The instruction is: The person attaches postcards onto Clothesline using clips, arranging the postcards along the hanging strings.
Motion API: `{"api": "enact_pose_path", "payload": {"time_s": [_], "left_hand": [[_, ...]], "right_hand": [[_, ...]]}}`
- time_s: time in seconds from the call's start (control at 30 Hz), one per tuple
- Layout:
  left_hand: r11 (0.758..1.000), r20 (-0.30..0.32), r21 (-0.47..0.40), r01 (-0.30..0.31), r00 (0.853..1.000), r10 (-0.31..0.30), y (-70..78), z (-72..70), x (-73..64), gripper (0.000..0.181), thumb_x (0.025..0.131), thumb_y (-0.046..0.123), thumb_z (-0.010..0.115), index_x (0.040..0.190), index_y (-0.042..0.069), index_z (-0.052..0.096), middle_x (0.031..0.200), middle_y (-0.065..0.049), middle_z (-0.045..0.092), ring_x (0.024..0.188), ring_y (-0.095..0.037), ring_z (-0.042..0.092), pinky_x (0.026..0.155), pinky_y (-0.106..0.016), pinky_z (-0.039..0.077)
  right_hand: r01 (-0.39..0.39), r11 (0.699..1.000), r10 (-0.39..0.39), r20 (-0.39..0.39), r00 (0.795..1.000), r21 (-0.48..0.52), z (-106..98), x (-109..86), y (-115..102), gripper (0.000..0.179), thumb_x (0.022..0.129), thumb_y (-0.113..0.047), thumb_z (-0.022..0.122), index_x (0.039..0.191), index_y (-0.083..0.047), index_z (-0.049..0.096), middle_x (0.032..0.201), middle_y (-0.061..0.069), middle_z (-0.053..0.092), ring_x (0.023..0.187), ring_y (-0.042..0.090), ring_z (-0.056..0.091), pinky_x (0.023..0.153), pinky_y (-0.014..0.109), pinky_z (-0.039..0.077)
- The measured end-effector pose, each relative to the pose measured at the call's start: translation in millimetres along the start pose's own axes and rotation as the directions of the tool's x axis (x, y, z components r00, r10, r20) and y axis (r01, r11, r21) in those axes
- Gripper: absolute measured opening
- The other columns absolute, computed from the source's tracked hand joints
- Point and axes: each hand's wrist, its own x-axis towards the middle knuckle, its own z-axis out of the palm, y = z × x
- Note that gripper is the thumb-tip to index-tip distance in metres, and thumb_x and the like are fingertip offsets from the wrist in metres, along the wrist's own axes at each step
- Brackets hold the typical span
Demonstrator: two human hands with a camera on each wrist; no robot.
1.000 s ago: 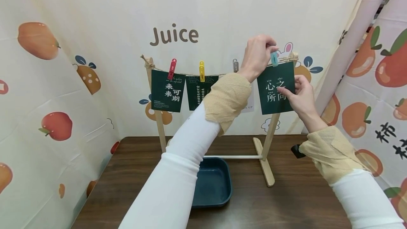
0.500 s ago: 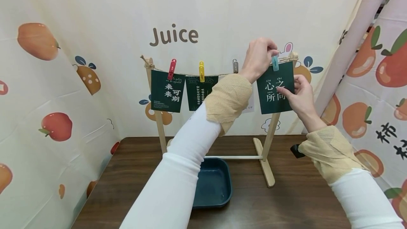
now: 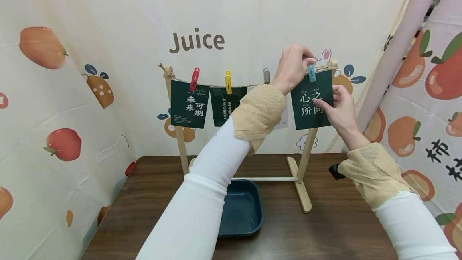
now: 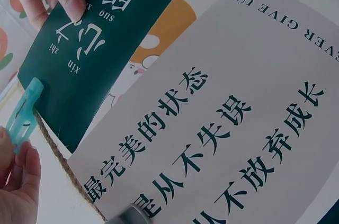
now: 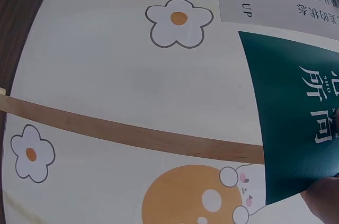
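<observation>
In the head view, my left hand [image 3: 293, 67] pinches the upper end of a light blue clothespin [image 3: 311, 74], whose lower end overlaps the top edge of a dark green card [image 3: 304, 117] with white characters. My right hand [image 3: 341, 109] holds that card by its right side, thumb in front. The left wrist view shows the clothespin [image 4: 25, 108] at the twine [image 4: 58, 155], close to the card's top. A pale card [image 4: 233, 128] hangs beside it, largely behind my left forearm in the head view. A bit of my right hand [image 5: 324, 197] shows in the right wrist view.
The twine runs across a wooden rack [image 3: 306, 155]. Two more green cards hang left, under red [image 3: 195, 78] and yellow [image 3: 228, 81] clothespins; a grey clothespin [image 3: 266, 76] is further right. A dark blue tray [image 3: 241, 212] stands on the brown table [image 3: 144, 212], partly behind my left arm.
My left hand and the light blue clothespin have moved slightly down, so the clothespin overlaps more of the card's top. My right hand keeps its hold, almost still.
</observation>
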Motion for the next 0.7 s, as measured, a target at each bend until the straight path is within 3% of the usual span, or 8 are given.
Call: {"api": "enact_pose_path", "payload": {"time_s": [0.37,0.7], "left_hand": [[0.997,0.106,-0.01,0.077,0.991,-0.075,0.2,2.7,3.0,0.028,0.09,0.013,0.049,0.116,0.01,0.058,0.108,0.002,0.059,0.09,-0.006,0.055,0.074,-0.013,0.044],[0.996,0.141,0.063,0.059,0.988,-0.068,0.9,4.2,1.9,0.033,0.091,0.017,0.048,0.124,0.011,0.052,0.116,0.001,0.055,0.092,-0.006,0.055,0.075,-0.012,0.044]], "right_hand": [[-0.014,1.0,0.014,-0.001,1.0,-0.012,2.1,-1.2,-0.7,0.029,0.081,-0.016,0.065,0.104,-0.011,0.047,0.083,-0.013,0.059,0.073,-0.003,0.057,0.078,0.033,0.047],[-0.024,1.0,0.023,-0.012,1.0,-0.018,3.1,-2.3,3.1,0.032,0.08,-0.017,0.065,0.106,-0.011,0.047,0.087,-0.009,0.06,0.075,-0.004,0.057,0.078,0.035,0.047]]}}
